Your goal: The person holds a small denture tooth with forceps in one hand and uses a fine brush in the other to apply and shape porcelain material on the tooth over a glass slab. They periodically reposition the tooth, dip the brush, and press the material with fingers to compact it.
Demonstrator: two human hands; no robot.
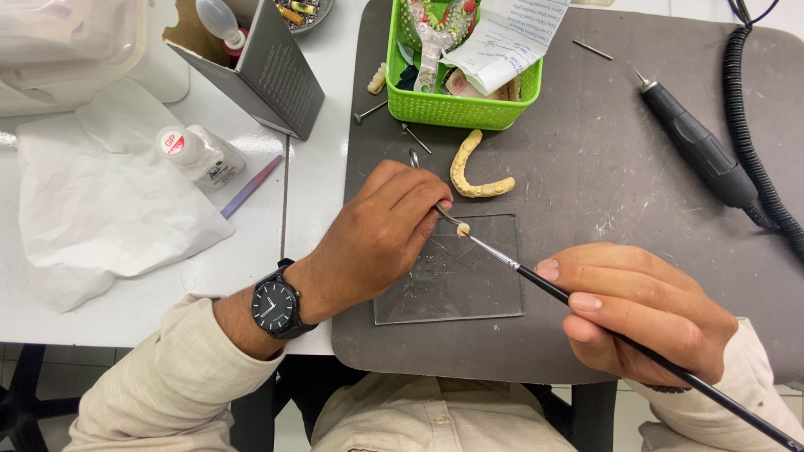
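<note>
Two hands over glass slab [456,280], I see left hand [381,238] pinching metal tool [435,201] w/ tooth [462,228] at tip, right hand [641,310] gripping brush [586,310], bristles touching tooth, arch [477,172] just beyond slab.

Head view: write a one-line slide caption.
Left hand tweezers hold a tooth; right hand brushes it.
</note>
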